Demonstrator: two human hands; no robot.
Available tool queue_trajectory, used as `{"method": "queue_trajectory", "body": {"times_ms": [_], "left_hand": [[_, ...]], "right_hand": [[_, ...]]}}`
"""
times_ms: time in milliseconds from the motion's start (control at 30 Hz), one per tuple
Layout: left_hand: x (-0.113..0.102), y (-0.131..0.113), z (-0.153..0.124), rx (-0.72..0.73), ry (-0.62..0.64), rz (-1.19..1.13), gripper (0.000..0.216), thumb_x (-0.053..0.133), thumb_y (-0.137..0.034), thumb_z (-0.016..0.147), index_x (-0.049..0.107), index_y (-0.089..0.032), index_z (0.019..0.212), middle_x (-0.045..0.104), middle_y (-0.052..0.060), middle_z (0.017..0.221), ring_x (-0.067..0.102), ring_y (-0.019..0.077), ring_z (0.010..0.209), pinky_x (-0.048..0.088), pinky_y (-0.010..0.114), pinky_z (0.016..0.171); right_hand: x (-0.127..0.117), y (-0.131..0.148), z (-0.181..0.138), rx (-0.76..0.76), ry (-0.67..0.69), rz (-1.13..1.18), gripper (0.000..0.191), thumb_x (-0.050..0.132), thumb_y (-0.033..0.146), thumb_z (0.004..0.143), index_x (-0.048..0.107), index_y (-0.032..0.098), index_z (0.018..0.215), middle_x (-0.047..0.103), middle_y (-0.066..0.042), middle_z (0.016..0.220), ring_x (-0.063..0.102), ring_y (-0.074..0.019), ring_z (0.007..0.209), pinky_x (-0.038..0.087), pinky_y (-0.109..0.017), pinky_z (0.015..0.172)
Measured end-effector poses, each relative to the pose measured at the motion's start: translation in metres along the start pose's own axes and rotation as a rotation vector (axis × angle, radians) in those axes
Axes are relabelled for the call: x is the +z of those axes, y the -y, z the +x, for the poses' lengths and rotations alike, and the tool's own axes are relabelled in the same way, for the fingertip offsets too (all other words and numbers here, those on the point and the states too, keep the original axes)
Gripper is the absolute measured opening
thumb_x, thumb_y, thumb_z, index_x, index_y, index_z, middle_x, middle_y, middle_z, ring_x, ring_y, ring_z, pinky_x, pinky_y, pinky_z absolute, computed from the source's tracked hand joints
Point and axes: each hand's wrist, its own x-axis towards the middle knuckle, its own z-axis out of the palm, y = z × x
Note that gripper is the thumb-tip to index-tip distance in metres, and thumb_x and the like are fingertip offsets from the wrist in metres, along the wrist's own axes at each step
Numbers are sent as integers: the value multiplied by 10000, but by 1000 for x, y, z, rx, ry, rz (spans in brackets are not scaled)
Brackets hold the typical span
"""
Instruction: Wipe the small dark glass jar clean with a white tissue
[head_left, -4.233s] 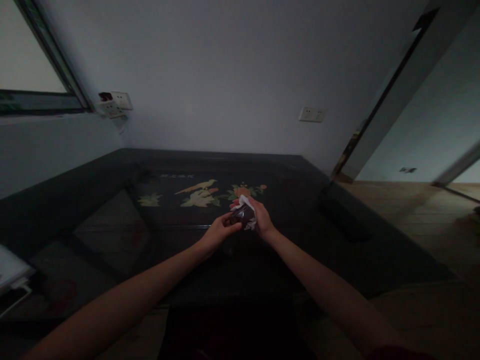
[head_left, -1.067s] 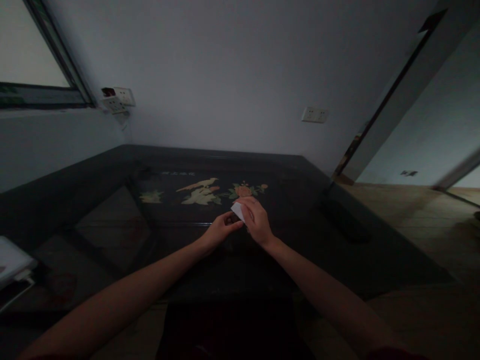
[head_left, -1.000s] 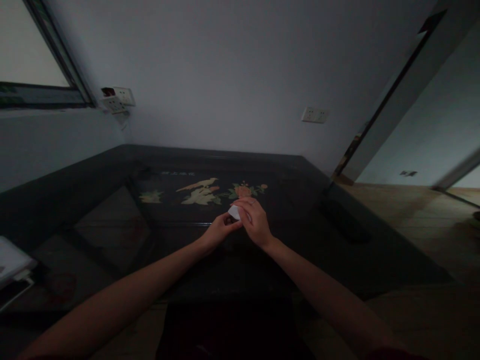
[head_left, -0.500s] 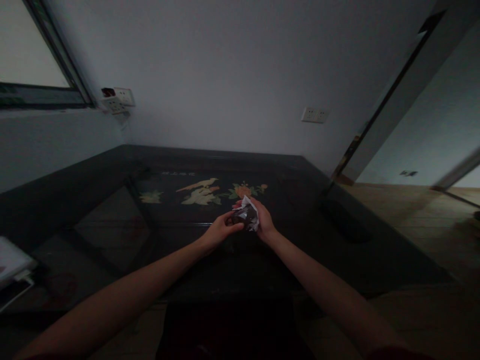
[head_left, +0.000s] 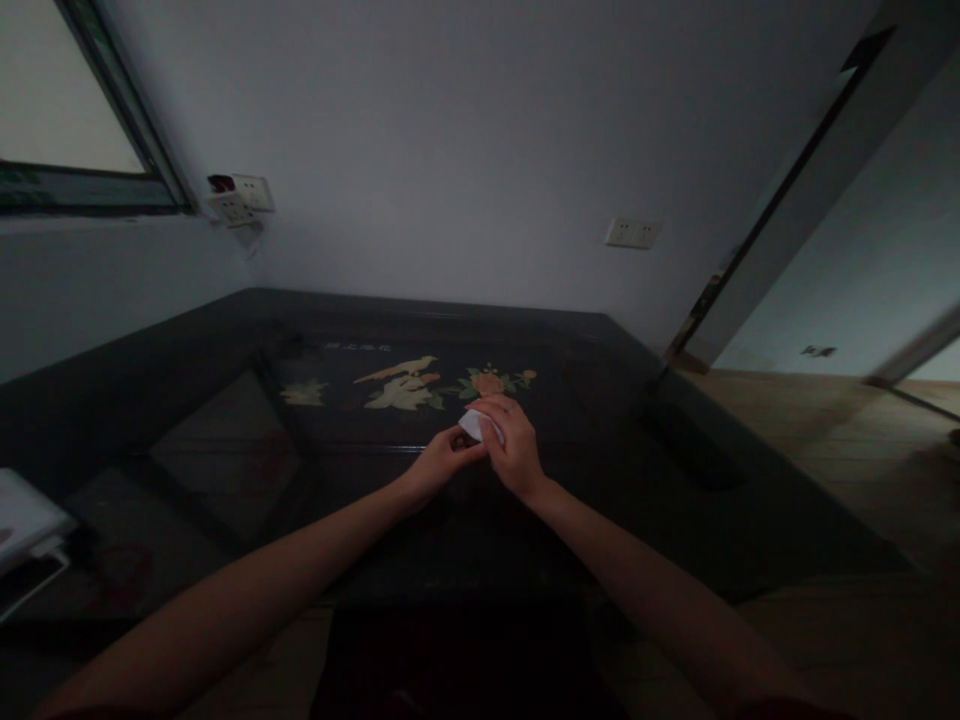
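My left hand is closed, thumb and fingers curled round a small dark object above the table. Most of that object is hidden by the fingers and the tissue, so I cannot make out its kind. A white tissue is pinched in my right hand and pressed against the object from the right and above. The two hands touch or nearly touch, thumbs close together.
The dark, glossy table bears a bird-and-flower picture beyond my hands. At the left edge lies a white device with a cable. Wall sockets sit behind the table, and wooden floor shows at right.
My right hand has turned over and closed from the right, folding the tissue over the dark object, which showed more openly before. The left hand has hardly moved.
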Motion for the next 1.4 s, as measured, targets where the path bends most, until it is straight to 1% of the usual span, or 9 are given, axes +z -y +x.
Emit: {"method": "queue_trajectory", "body": {"times_ms": [200, 433, 533, 633, 767, 900, 1033, 1200, 1400], "left_hand": [[1, -2, 1, 0, 4, -33, 470, 774, -423, 632, 638, -113, 957, 690, 58, 881, 619, 204, 858, 452, 315, 814], [1, -5, -3, -24, 59, -115, 529, 792, -343, 636, 629, -116, 1085, 699, 108, 1050, 641, 231, 966, 441, 357, 926], [2, -6, -3, -14, 88, -125, 535, 780, -340, 654, 616, -115, 1111, 696, 109, 1079, 633, 242, 1012, 429, 367, 955], [2, -7, -4, -12, 87, -128, 544, 787, -333, 640, 616, -114, 1108, 701, 106, 1064, 637, 241, 996, 432, 368, 950], [2, -8, -5, -14, 68, -72, 511, 774, -340, 648, 630, -117, 1084, 703, 102, 1037, 635, 229, 962, 445, 342, 908], [0, -4, -3, 17, 69, -6, 450, 743, -387, 679, 642, -119, 1026, 702, 79, 960, 628, 210, 890, 456, 305, 822], [-3, 2, 1, -15, -9, 55, 432, 761, -436, 647, 641, -105, 898, 681, 50, 815, 609, 191, 773, 450, 286, 719], [-3, 5, 4, -7, 30, -20, 470, 749, -448, 668, 637, -111, 976, 694, 73, 912, 630, 208, 862, 460, 312, 807], [-1, 2, 0, -18, 89, -139, 517, 772, -373, 675, 624, -110, 1095, 694, 110, 1050, 643, 225, 963, 450, 347, 919]], "right_hand": [[2, -6, 5, 91, -26, 149, 268, 445, 294, 911, 694, 210, 963, 679, -79, 1007, 577, -223, 1046, 419, -385, 949], [11, -32, 8, 599, -68, 794, 350, 534, 481, 802, 720, 185, 801, 725, -56, 786, 653, -219, 752, 482, -346, 759], [15, -34, 7, 723, -46, 960, 400, 543, 531, 771, 719, 172, 788, 725, -60, 732, 659, -216, 691, 489, -348, 742], [13, -30, 6, 682, -79, 890, 391, 525, 521, 790, 711, 177, 799, 722, -58, 746, 657, -214, 714, 490, -345, 747], [5, -18, 3, 380, -120, 496, 332, 460, 431, 869, 695, 196, 871, 706, -70, 901, 633, -222, 881, 472, -357, 824], [0, -5, 1, 112, -46, 133, 287, 419, 325, 914, 673, 225, 1001, 669, -80, 1014, 596, -223, 1000, 448, -388, 911], [-1, 0, 2, 0, 28, 9, 282, 417, 261, 918, 681, 233, 1014, 675, -81, 1016, 569, -230, 1079, 419, -404, 969], [-1, -13, 6, 71, 32, 164, 294, 448, 334, 912, 706, 197, 950, 685, -96, 975, 603, -234, 1008, 449, -390, 906], [7, -31, 7, 503, -28, 693, 402, 524, 536, 816, 708, 185, 884, 724, -67, 843, 662, -232, 821, 489, -378, 820]]}}
